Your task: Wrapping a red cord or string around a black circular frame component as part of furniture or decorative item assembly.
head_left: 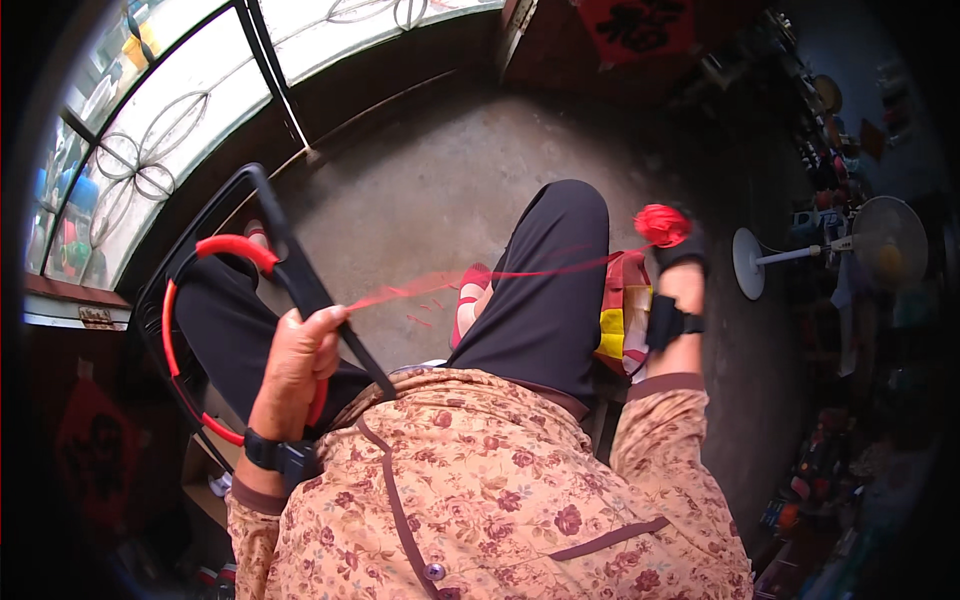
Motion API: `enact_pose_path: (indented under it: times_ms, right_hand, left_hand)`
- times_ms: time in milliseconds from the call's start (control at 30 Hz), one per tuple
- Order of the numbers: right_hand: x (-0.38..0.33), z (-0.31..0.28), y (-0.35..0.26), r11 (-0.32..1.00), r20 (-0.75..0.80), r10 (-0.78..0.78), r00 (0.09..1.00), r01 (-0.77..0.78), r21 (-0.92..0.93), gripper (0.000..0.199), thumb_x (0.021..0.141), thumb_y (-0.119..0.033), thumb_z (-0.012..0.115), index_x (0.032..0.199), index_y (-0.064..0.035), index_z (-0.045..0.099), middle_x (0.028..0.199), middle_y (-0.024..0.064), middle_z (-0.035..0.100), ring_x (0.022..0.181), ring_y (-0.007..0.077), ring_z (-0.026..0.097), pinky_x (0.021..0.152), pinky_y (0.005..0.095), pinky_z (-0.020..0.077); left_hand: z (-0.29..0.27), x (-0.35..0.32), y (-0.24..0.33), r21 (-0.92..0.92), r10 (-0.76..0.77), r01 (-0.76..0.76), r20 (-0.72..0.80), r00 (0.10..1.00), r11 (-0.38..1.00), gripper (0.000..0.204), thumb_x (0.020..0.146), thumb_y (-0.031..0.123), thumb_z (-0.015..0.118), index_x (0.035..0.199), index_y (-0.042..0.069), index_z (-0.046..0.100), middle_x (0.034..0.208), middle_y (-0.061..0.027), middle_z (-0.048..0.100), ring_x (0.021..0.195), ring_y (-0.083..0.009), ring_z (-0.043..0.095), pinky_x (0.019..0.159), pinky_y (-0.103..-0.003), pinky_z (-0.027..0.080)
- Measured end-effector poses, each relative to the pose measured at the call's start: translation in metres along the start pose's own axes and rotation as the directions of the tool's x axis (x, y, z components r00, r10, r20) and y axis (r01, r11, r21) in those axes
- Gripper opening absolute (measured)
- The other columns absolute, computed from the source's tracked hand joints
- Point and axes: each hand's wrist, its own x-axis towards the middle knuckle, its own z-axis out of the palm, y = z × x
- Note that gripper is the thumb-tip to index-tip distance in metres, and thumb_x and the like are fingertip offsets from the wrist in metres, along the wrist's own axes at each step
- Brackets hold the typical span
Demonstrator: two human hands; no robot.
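Observation:
My left hand is closed, its thumb pressed on a black frame that stands tilted over my left thigh. A large black ring on this frame is covered in places by red wrapping, with bare black stretches between. From the left thumb a thin red ribbon, blurred, stretches across my lap to the right. It runs to a bunched red bundle at my right hand, held out beyond my right knee. The right fingers are mostly hidden and dark, but they appear closed on the bundle.
A red, yellow and white bag is beside my right thigh. To the right stands a white fan. Several red scraps lie on the grey floor. A glazed metal-framed door is at the upper left.

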Motion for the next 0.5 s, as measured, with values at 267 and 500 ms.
enact_pose_path:
  times_ms: [267, 500]
  right_hand:
    - [0.006, -0.026, -0.11, 0.859, -0.08, 0.244, 0.966, -0.177, 0.481, 0.027, 0.092, -0.028, 0.056, 0.092, -0.001, 0.06, 0.08, 0.0052, 0.058, 0.075, 0.0198, 0.056, 0.072, 0.0306, 0.0488]
    - [-0.091, 0.268, -0.164, 0.87, 0.388, -0.214, 0.896, 0.355, -0.341, 0.025, 0.084, -0.013, 0.065, 0.109, -0.0075, 0.062, 0.105, 0.0089, 0.064, 0.093, 0.0183, 0.063, 0.079, 0.0308, 0.0494]
  left_hand:
    - [0.03, 0.008, 0.004, -0.093, 0.035, -0.032, 0.03, 0.999, 0.995, 0.028, 0.091, 0.031, 0.058, 0.091, 0.003, 0.06, 0.058, 0.0012, 0.051, 0.043, -0.0053, 0.043, 0.041, -0.02, 0.034]
    - [0.01, 0.01, -0.025, -0.506, 0.117, -0.094, 0.014, 0.993, 0.857, 0.049, 0.094, 0.049, 0.045, 0.107, 0.003, 0.057, 0.097, -0.0094, 0.065, 0.084, -0.0178, 0.064, 0.075, -0.035, 0.054]
